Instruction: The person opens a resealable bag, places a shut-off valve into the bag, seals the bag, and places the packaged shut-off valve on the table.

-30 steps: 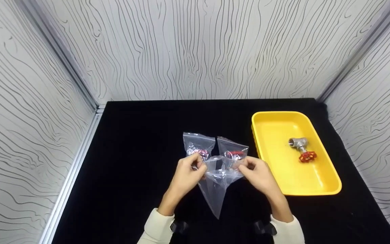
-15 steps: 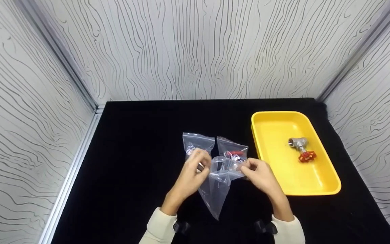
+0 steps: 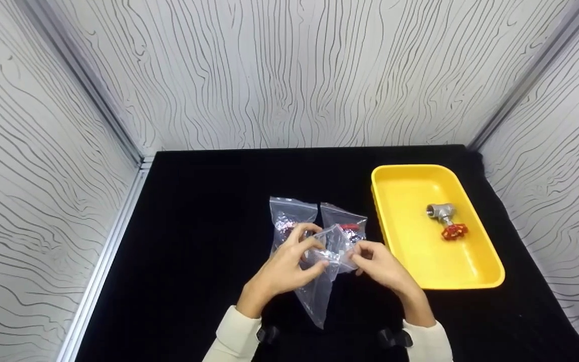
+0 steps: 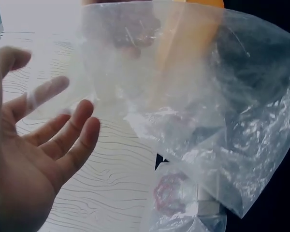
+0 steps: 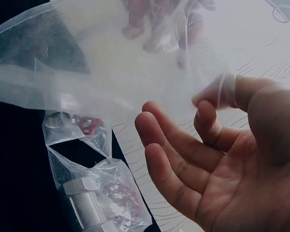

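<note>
A clear zip bag [image 3: 314, 296] hangs between my hands, its mouth uppermost and its lower corner pointing toward me. At the right side of the mouth, my right hand [image 3: 382, 264] pinches the plastic between thumb and index finger. My left hand [image 3: 284, 266] is at the other side with fingers spread and thumb apart, one finger seeming to lie behind or inside the film in the left wrist view. Behind the bag lie two filled zip bags, a left one [image 3: 292, 207] and a right one [image 3: 340, 213], each holding a metal valve with a red handwheel.
On the right stands a yellow tray [image 3: 410, 188]. A loose metal valve [image 3: 443, 216] with a red handwheel lies in it. Black cloth [image 3: 209, 216] covers the table, and patterned panels [image 3: 289, 75] enclose the back and sides.
My left hand has let go of the bag's left edge, lifted, then moved right to the mouth with its fingers spreading. My right hand keeps its pinch; the bag's mouth has narrowed.
</note>
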Motion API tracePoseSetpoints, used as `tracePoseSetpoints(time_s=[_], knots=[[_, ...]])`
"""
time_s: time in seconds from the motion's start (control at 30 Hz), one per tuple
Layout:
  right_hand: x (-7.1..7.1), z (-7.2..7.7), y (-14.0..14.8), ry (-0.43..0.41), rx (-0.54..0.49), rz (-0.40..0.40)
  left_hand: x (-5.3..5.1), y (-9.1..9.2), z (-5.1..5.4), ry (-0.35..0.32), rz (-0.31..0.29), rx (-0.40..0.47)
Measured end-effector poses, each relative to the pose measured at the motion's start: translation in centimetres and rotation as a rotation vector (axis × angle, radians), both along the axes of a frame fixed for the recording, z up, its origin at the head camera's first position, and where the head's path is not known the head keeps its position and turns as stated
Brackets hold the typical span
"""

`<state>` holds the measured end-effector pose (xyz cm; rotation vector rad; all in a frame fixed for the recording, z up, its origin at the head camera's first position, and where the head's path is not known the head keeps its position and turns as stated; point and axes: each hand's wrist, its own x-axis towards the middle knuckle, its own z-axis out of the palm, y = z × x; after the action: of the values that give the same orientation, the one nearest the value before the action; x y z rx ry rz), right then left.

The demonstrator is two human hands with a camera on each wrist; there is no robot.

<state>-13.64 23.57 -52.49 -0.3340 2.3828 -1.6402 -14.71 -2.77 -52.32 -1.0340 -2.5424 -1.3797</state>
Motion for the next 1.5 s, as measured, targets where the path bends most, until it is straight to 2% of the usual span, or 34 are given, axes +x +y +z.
tracePoseSetpoints(time_s=[0.17, 0.27, 0.4, 0.5, 0.57, 0.7, 0.8, 0.87, 1.1, 1.33, 1.5], knots=[[-0.1, -0.3, -0.2, -0.006, -0.019, 0.029, -0.1, -0.3, 0.2, -0.036, -0.001, -0.010], [0.1, -0.5, -0.4, -0.007, -0.053, 0.070, -0.1, -0.4, 0.6, 0.003, 0.008, 0.030], [0.2, -0.9, -0.9, -0.006, -0.119, 0.176, 0.0, -0.4, 1.2, 0.071, -0.002, 0.069], [0.2, -1.4, -1.3, -0.009, -0.107, 0.244, 0.0, -0.4, 1.4, 0.048, -0.033, 0.052], [0.2, -1.8, -1.5, -0.003, -0.060, 0.254, 0.1, -0.4, 1.2, -0.002, -0.048, 0.012], [-0.1, -2.3, -1.1, 0.027, 0.063, 0.202, 0.2, -0.6, 0.3, -0.101, -0.042, -0.080], [-0.3, -2.5, -0.4, 0.029, 0.125, 0.131, 0.2, -0.6, -0.3, -0.137, -0.031, -0.118], [-0.3, -2.6, 0.0, 0.020, 0.151, 0.089, 0.2, -0.6, -0.6, -0.137, -0.026, -0.123], [-0.3, -2.6, 0.8, -0.041, 0.211, -0.052, 0.0, -0.5, -1.4, -0.070, 0.003, -0.092], [-0.4, -2.2, 1.1, -0.047, 0.205, -0.086, 0.1, -0.1, -1.5, -0.065, 0.014, -0.103], [-0.7, -1.2, 1.8, -0.057, 0.163, -0.117, 0.2, 0.0, -1.6, -0.060, 0.034, -0.110]])
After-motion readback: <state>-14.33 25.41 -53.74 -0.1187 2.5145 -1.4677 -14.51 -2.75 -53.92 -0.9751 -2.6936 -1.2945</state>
